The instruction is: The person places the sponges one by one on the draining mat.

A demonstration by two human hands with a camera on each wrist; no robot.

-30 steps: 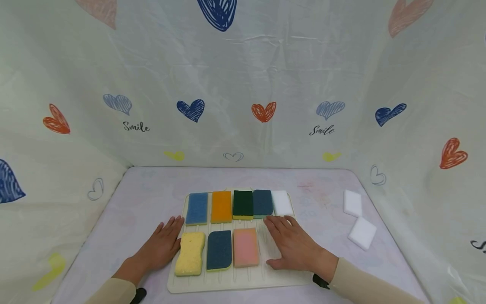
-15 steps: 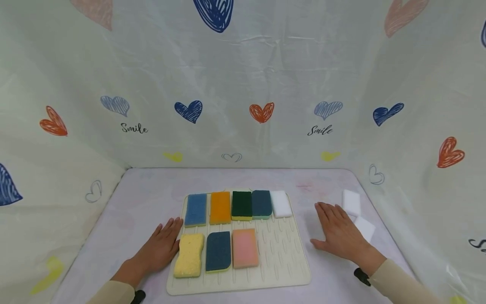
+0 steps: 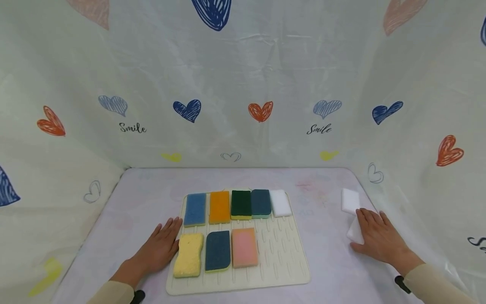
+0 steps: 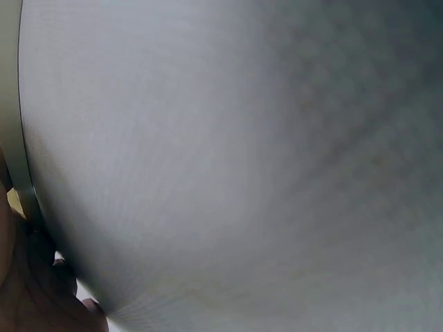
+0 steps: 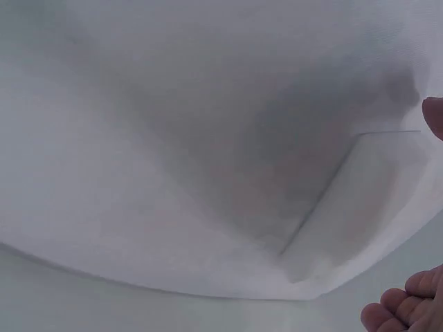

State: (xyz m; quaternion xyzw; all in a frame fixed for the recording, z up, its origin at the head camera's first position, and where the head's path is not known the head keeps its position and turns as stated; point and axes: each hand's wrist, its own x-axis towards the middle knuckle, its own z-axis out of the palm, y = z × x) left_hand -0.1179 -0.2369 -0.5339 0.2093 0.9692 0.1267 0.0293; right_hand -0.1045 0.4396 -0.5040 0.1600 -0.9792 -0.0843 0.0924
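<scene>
My left hand (image 3: 157,247) lies with straight fingers at the left edge of the cream ridged mat (image 3: 282,257), beside a wavy yellow sponge (image 3: 188,255). On the right, my right hand (image 3: 383,238) reaches over a white sponge (image 3: 355,231), covering much of it. In the right wrist view that white sponge (image 5: 353,200) lies between the thumb and the fingers, which stand apart; no grip on it shows. Just behind is a second white sponge (image 3: 350,200). The left wrist view is mostly blurred table surface, with part of the hand (image 4: 41,290) at its lower left.
The mat's back row has a blue sponge (image 3: 195,209), an orange one (image 3: 220,207), a dark green one (image 3: 241,204), a dark blue one (image 3: 261,203) and a white one (image 3: 280,202). In front lie another dark blue sponge (image 3: 218,251) and a pink one (image 3: 244,248).
My right hand has left the mat and moved right across the table to the nearer loose white sponge. The left hand has stayed at the mat's left edge.
</scene>
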